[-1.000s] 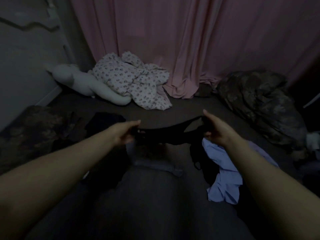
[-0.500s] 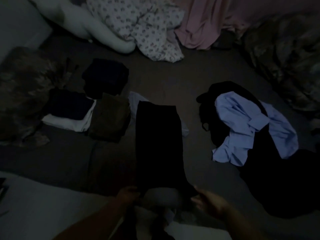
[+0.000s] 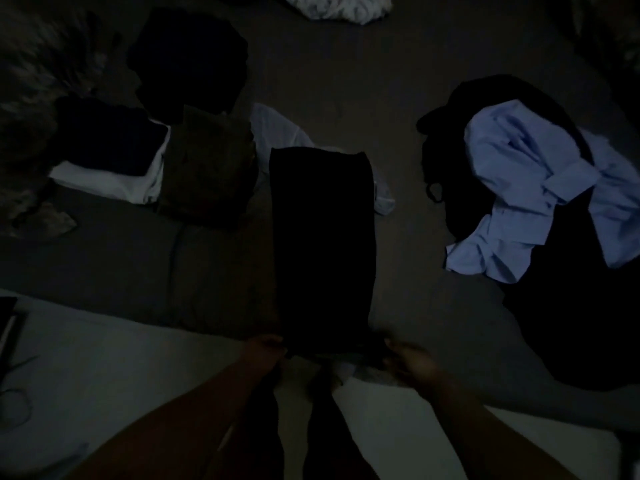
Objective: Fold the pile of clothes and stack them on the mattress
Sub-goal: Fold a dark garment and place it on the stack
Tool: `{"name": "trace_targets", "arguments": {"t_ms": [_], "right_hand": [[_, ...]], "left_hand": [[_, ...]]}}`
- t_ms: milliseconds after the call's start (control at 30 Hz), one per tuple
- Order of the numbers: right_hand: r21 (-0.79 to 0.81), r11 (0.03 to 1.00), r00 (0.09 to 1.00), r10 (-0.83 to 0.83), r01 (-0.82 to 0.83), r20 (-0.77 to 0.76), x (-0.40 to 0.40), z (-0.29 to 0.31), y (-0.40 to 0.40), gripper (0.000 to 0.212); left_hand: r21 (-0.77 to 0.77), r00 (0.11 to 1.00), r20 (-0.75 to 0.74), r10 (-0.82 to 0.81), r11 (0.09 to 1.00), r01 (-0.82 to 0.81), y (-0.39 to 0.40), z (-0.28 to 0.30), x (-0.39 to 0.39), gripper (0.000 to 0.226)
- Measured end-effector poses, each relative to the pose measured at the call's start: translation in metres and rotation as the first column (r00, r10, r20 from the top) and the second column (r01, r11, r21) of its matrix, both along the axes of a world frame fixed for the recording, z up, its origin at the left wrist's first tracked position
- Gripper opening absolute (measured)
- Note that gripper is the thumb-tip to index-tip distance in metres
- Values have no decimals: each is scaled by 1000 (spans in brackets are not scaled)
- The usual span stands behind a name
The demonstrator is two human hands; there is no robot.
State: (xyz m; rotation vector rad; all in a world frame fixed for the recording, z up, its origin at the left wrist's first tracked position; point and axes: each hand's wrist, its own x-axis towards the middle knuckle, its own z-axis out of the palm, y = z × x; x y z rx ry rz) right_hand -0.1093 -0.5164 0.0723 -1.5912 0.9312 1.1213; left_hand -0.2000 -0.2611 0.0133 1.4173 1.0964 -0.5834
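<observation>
A long black garment (image 3: 322,244) lies flat and narrow down the middle of the dark mattress (image 3: 138,258). My left hand (image 3: 265,348) grips its near left corner. At the near right corner my right hand (image 3: 410,360) holds the same edge. The room is very dim, so finger detail is hard to make out. To the left sit folded clothes: a dark item on a white one (image 3: 114,178), a brown one (image 3: 207,168) and a black one (image 3: 190,60). On the right an unfolded light blue shirt (image 3: 540,188) lies over dark clothes (image 3: 581,323).
A pale cloth (image 3: 382,199) pokes out from under the black garment. A flowered white sheet (image 3: 339,6) lies at the far edge. A mottled blanket (image 3: 38,98) fills the far left. The white surface (image 3: 104,386) below my arms borders the mattress.
My hands went from holding the black garment up in the air to laying it flat on the mattress. My view has tipped downward, and since half a second ago the garment has barely moved.
</observation>
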Motion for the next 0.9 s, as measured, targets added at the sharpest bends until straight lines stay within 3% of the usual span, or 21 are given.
{"name": "trace_targets", "arguments": {"t_ms": [67, 167, 200, 267, 367, 433, 500, 633, 700, 767, 833, 900], "right_hand": [[11, 1000, 1000, -23, 23, 3, 6, -10, 3, 33], [-10, 1000, 1000, -4, 4, -21, 22, -26, 1, 33], [-16, 1000, 1000, -11, 10, -24, 31, -30, 1, 34], [-29, 1000, 1000, -11, 11, 7, 59, -31, 5, 38], [-31, 1000, 992, 8, -4, 124, 114, -30, 19, 43], [-17, 999, 974, -24, 28, 225, 150, -26, 36, 34], [47, 998, 961, -60, 49, 270, 175, -26, 53, 13], [11, 1000, 952, -12, 9, 305, 178, -60, 62, 12], [-72, 989, 948, 147, -132, 283, 155, -88, 57, 25], [-152, 964, 922, 254, -217, 293, 126, -112, 50, 28], [-175, 957, 909, 277, -232, 310, 100, -131, 46, 32], [-162, 965, 916, 248, -206, 316, 85, -141, 48, 38]], "left_hand": [[-20, 997, -75, -34, 999, 33, -4, 10, 11, 27], [-98, 962, -200, -188, 980, 172, 6, 4, 19, 13], [-101, 950, -233, -207, 977, 188, 12, 0, 24, 18], [-177, 950, -192, -246, 961, 213, 24, 2, 43, 9], [-239, 987, -96, -126, 966, 100, 47, -1, 95, 17], [-192, 998, 13, -60, 979, 62, 61, 4, 139, 20], [-144, 992, 127, 21, 990, -3, 70, 5, 174, 25], [145, 972, 233, -3, 989, -31, 73, -21, 187, 34], [235, 981, 157, -117, 969, 78, 67, -42, 163, 29], [208, 972, 34, -233, 953, 221, 57, -58, 131, 28], [159, 960, 23, -280, 949, 273, 44, -68, 105, 51], [211, 950, 32, -309, 932, 296, 35, -76, 92, 84]]}}
